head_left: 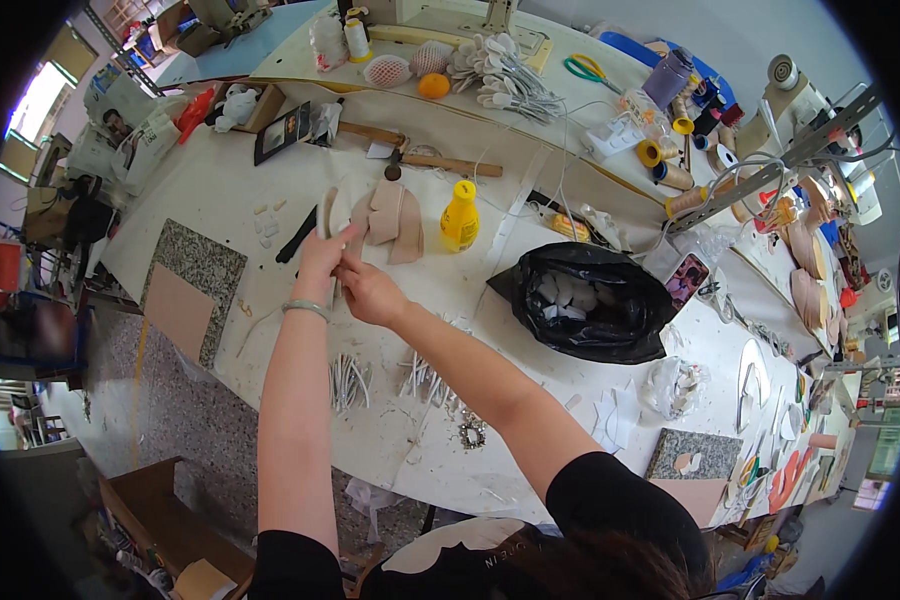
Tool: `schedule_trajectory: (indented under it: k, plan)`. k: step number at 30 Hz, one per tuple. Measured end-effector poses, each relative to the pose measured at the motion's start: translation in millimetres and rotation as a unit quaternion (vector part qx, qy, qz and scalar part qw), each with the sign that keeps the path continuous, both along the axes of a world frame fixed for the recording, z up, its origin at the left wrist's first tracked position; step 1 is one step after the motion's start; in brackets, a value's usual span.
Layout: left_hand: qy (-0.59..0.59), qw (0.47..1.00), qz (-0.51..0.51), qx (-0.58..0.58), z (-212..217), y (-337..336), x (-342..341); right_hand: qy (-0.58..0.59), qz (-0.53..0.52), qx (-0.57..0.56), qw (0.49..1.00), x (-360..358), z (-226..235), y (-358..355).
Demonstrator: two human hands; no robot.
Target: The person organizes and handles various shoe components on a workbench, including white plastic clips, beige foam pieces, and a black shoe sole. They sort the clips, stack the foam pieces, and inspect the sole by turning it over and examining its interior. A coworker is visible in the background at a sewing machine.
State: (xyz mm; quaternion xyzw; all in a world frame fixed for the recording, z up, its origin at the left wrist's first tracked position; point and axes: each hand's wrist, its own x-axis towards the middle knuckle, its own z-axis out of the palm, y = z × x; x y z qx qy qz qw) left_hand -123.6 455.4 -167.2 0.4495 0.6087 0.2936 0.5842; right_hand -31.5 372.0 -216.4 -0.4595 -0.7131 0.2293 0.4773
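Both hands meet over the left part of the white worktable (450,285). My left hand (320,258) is closed on a pale curved piece (334,212), which sticks out beyond the fingers; its exact kind does not show. My right hand (372,294) is closed against the left one, its fingertips pressed together near the lower end of that piece. Whatever they pinch is hidden. Just right of the hands lie several overlapping beige leather-like pieces (395,222). A black strip (297,238) lies to the left, and a yellow bottle (460,217) stands further right.
An open black plastic bag (580,305) with whitish pieces sits on the right, near a phone (686,279). Bundles of white cords (348,383) lie by the near edge. A hammer (394,165) lies beyond the hands. A speckled stone slab (198,262) is at left.
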Motion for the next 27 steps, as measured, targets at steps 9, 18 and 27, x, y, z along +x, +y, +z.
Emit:
schedule_trajectory:
  k: [9, 18, 27]
  plan:
    - [-0.224, 0.954, 0.174, 0.092, 50, -36, -63, -0.103, -0.425, -0.27, 0.858, 38, -52, 89]
    - [-0.23, 0.918, 0.255, 0.199, 154, -212, -183, -0.106, -0.379, -0.511, 0.764, 61, -16, 121]
    - [-0.168, 0.885, 0.415, 0.125, 165, -348, -242, 0.118, -0.281, -0.425, 0.852, 48, -32, 118]
